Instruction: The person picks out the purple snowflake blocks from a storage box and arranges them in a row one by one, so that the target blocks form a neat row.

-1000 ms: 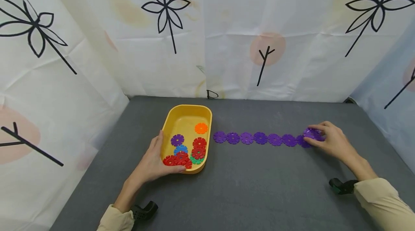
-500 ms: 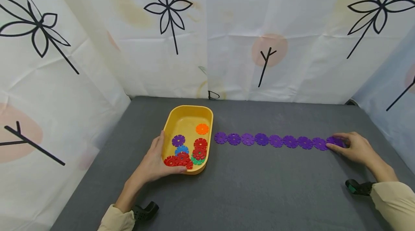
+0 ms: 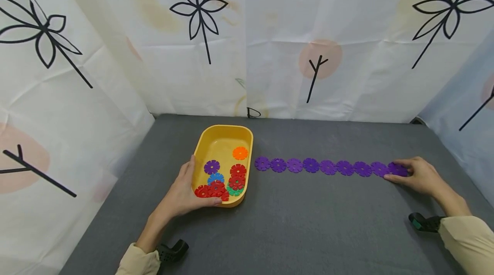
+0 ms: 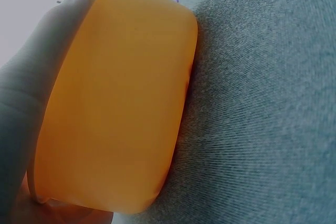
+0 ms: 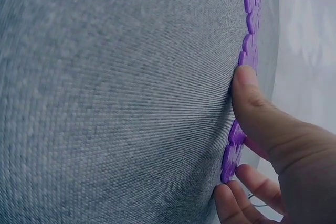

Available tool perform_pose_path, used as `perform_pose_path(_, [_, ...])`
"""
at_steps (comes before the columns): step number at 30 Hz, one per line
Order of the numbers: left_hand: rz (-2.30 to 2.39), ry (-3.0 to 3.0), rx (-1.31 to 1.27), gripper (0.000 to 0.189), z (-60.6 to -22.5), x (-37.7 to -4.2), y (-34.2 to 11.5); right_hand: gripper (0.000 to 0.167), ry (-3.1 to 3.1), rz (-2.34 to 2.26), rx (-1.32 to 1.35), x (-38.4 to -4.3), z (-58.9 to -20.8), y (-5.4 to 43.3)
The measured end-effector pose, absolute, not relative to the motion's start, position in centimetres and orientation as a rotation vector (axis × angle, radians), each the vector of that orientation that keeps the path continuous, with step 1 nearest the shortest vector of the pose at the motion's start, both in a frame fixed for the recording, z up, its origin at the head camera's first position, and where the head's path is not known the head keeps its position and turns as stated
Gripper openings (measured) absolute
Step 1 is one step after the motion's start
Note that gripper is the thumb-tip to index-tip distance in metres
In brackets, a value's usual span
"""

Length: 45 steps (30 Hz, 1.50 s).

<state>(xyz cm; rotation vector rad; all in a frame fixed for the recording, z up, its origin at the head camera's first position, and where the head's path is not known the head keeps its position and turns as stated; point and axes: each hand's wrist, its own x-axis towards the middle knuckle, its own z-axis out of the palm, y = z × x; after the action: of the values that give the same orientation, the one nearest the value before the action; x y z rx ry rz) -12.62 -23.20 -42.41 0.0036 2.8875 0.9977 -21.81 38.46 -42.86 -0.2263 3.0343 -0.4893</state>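
Observation:
My left hand [image 3: 193, 191] holds the near left corner of a yellow plastic tray [image 3: 250, 146], thumb over the near rim, fingers along the left side. In the left wrist view the thumb [image 4: 39, 56] lies along the tray's outer wall [image 4: 121, 103]. A straight row of purple flower-shaped discs [image 3: 310, 165] runs rightward from beside the tray. My right hand [image 3: 424, 178] has thumb and fingers around the last purple flower disc [image 3: 396, 169], flat on the table. In the right wrist view the thumb [image 5: 257, 103] touches the row's edge and the fingertips [image 5: 228, 200] sit at its end.
Inside the tray lie red flower discs [image 3: 216, 189], a green one [image 3: 234, 191], a blue one [image 3: 215, 178], a purple one [image 3: 211, 167] and an orange one [image 3: 240, 153]. The grey cloth-covered table [image 3: 308, 223] is bordered by printed white curtains [image 3: 278, 17].
My right hand has moved right and down from above the row, and the row now reaches farther right, its last disc shifted slightly left lately. The left hand and tray have stayed put.

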Motion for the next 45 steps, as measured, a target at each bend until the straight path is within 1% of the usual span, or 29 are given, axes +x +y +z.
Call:
perform_pose_path(6, [0.993,2.895,0.010,0.142,-42.4,-12.6,-23.2,0.073,3.067,-0.463,-0.273,-22.0,-42.4,37.9])
perform_pose_path(11, [0.999,2.888,-0.005,0.142,-42.3,-12.6,-23.1,0.069,3.130,-0.518,-0.323,-22.2,-40.9,35.4])
perform_pose_path(19, [0.998,2.882,-0.008,0.142,-42.4,-12.6,-23.1,0.056,3.167,-0.731,-0.609,-22.3,-38.1,28.4])
perform_pose_path(27, [0.999,2.884,-0.007,0.142,-42.4,-12.7,-23.2,0.052,3.002,-0.953,-0.803,-21.8,-36.0,20.3])
perform_pose_path(35, [1.000,2.888,0.002,0.142,-42.4,-12.6,-23.1,0.047,2.859,-1.118,-0.980,-21.6,-36.1,12.8])
perform_pose_path(45, [0.985,2.882,-0.008,0.141,-42.2,-12.6,-23.1,0.050,2.699,-1.134,-1.130,-21.2,-37.1,4.6])
